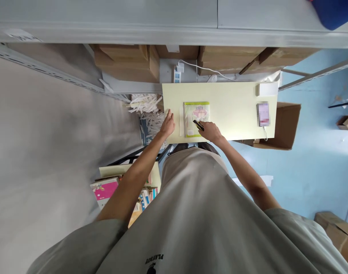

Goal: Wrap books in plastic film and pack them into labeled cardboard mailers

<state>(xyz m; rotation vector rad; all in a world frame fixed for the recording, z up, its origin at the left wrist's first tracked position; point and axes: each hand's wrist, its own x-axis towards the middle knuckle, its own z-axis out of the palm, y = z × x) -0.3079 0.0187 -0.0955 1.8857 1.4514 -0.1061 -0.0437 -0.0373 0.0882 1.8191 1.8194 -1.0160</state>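
Note:
My right hand (211,132) is closed around a black utility knife (199,125), which points up and left over a book (190,118). The book has a pale cover with a green border and a pink picture, and it lies flat on the pale yellow tabletop (233,110). A thin white sheet (181,121) shows along the book's left edge. Near the table's left end rests my left hand (168,124), its fingers stretched out, a little left of that sheet. Nothing shows in this hand.
At the table's right end are a phone (263,114) on a white cable and a white box (267,90). Behind stand cardboard boxes (128,62) and a power strip (177,75). Paper strips (148,104) fill a spot at left, and books (107,190) sit lower left.

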